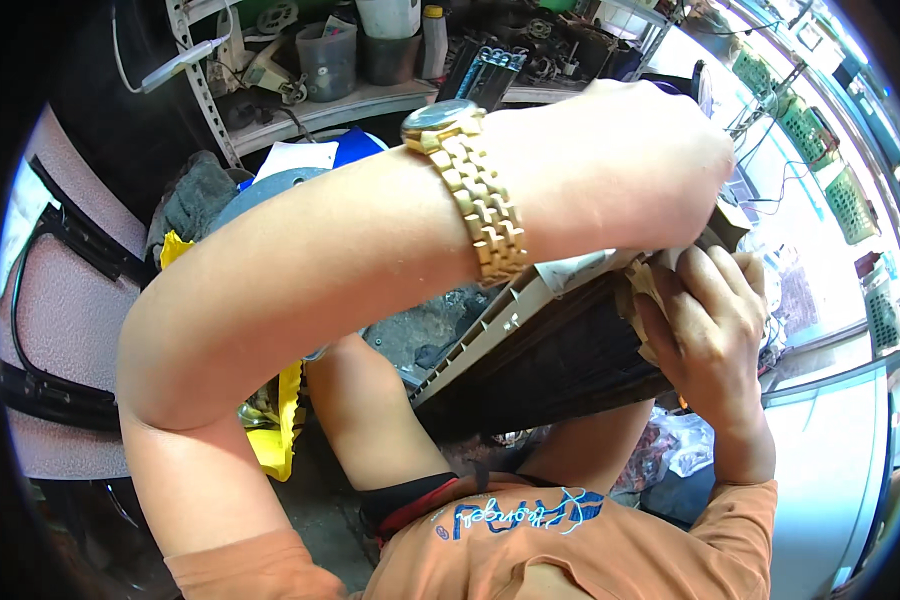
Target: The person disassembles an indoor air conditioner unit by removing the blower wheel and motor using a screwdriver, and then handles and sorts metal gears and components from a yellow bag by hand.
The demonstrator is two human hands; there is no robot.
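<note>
A long dark panel (560,360) with a pale notched strip (500,318) along one side rests tilted across my thighs. It looks like a radiator core, but its kind is not certain. My left arm crosses the view, a gold watch (485,205) on its wrist. My left hand (660,165) is bent over the panel's far right end, its fingers hidden behind the hand. Just below it, my right hand (712,325) has its fingers curled on a crumpled tan strip (647,290) at that end. Whether the strip is tape or paper is unclear.
Metal shelves (355,108) with tubs and parts stand at the back. A pinkish chair (70,290) is on the left, and yellow plastic (280,440) lies by my left leg. Green baskets (850,205) line the right, above a white cabinet (830,470).
</note>
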